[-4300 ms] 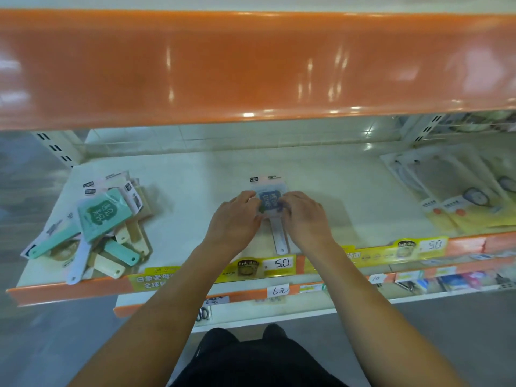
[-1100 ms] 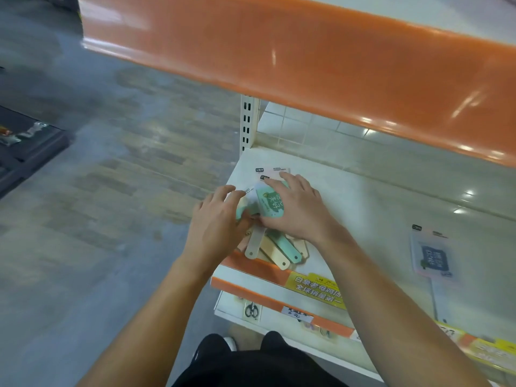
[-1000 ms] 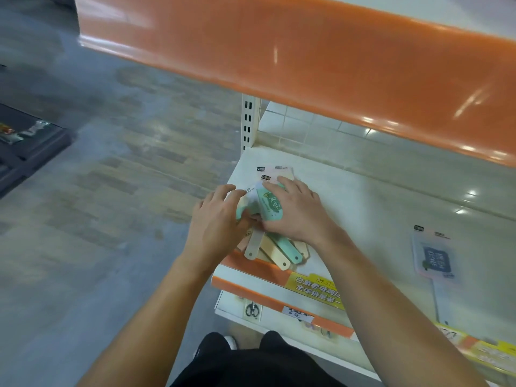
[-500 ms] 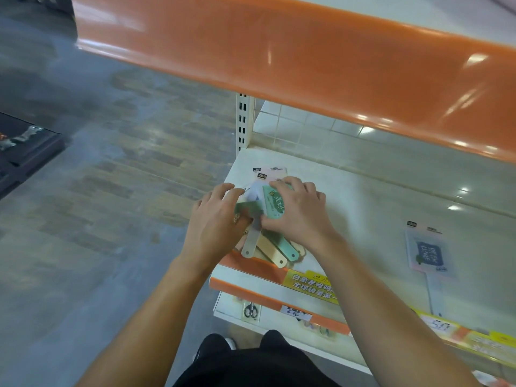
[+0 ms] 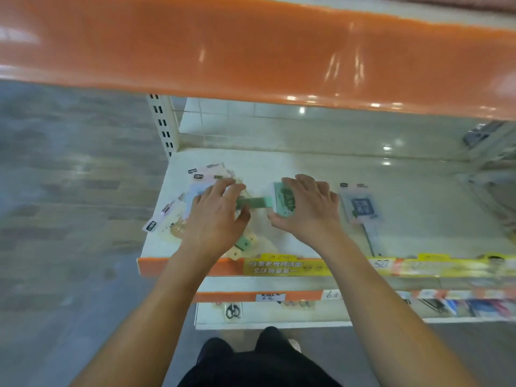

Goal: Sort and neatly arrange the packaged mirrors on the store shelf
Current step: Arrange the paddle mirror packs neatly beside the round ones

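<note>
Moved since half a second ago: green mirror (image 5: 283, 201) lifted clear of the pile (image 5: 178, 208), now sideways between both hands.

Right hand (image 5: 308, 209): fingers curled over the mirror's head. Left hand (image 5: 216, 216): fingers closed on its handle, above the pile at the shelf's (image 5: 418, 196) left end. Blue mirror (image 5: 361, 208): laid flat just right of the right hand, handle toward the near edge. Advice: turn the green mirror handle-near, set it down beside the blue one, edges parallel, not overlapping. Shelf holds the pile, the blue mirror and blurred packets at far right; nothing boxed.
</note>
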